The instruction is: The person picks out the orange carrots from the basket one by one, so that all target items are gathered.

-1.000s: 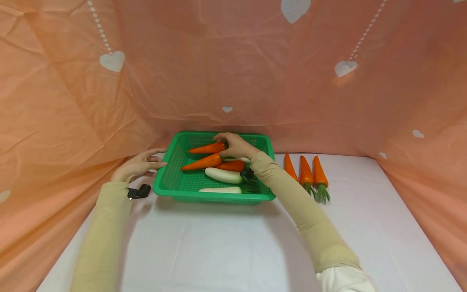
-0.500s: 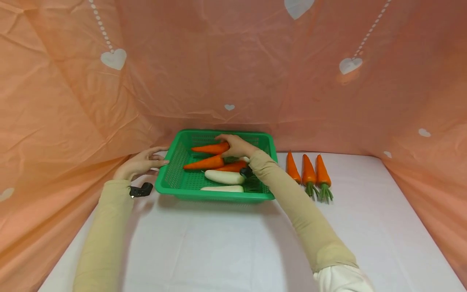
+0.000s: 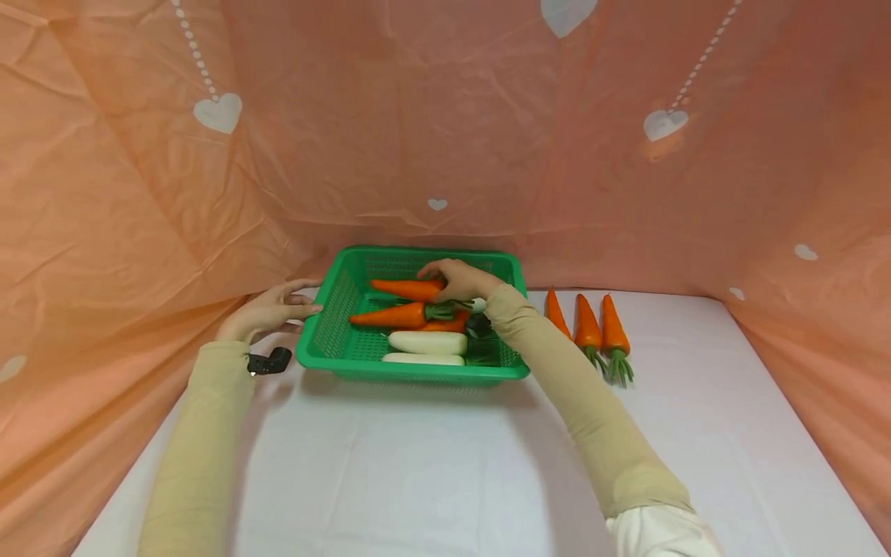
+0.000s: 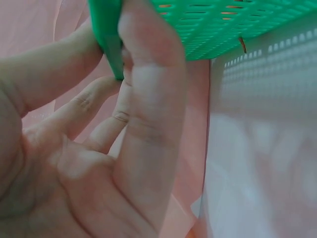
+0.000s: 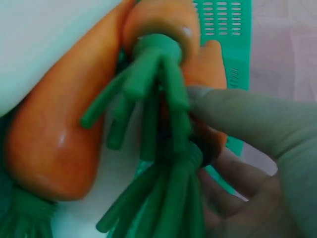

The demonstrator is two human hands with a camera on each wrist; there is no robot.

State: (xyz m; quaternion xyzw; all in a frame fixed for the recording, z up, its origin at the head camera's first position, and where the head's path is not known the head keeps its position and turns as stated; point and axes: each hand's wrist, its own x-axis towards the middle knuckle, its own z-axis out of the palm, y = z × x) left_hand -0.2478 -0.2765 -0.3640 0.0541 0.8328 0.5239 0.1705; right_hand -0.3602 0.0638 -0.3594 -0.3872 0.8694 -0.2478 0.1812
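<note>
A green plastic basket (image 3: 411, 373) holds several carrots and white radishes. My left hand (image 3: 267, 312) pinches its left rim; in the left wrist view, thumb and fingers lie on both sides of the rim. Inside the basket my right hand (image 3: 465, 280) grips the rearmost carrot (image 3: 402, 289) near its leafy end. In the right wrist view, the thumb (image 5: 237, 116) and fingers are around that carrot, partly hidden by green stems (image 5: 156, 84). Another carrot (image 3: 390, 316) lies just in front, over a third carrot (image 3: 445, 322). Two white radishes (image 3: 428, 342) lie nearer the front wall.
Right of the basket, three carrots (image 3: 588, 325) lie side by side on the white tablecloth (image 3: 431, 464), tips away from me. An orange curtain (image 3: 445, 139) with white hearts encloses the back and sides. The right forearm crosses the basket's right front corner.
My right hand has shifted slightly right with the rearmost carrot. The stems of the carrot in front now show. The upper white radish lies straighter. My left hand stays at the rim.
</note>
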